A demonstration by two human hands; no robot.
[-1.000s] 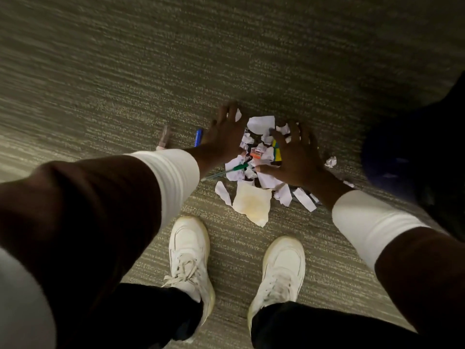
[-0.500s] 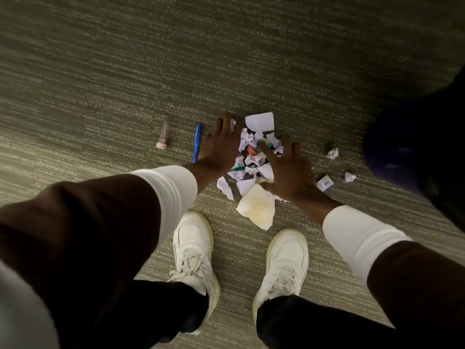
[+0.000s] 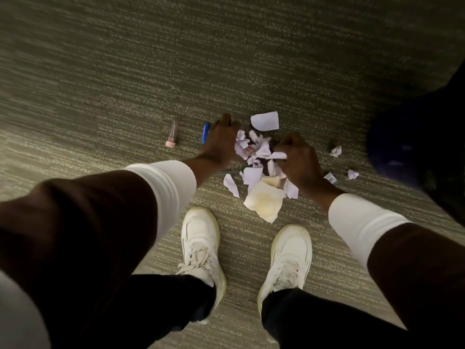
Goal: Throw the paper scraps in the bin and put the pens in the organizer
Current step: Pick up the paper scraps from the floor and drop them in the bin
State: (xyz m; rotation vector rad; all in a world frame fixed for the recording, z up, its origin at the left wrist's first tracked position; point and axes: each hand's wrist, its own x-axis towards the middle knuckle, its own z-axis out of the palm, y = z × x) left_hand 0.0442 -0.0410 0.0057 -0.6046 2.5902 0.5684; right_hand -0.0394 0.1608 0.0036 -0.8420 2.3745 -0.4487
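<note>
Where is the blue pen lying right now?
In the head view, the blue pen lies on the grey carpet, mostly hidden behind the left hand, right of the small clear pink-capped tube.

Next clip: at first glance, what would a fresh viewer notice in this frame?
First, the heap of torn white paper scraps on the striped grey-green carpet, with the left hand and right hand closing on it from either side. Next, the pair of white sneakers just below the heap. Off to the left lie a small clear tube with a pink cap and a blue pen beside the left hand.
</note>
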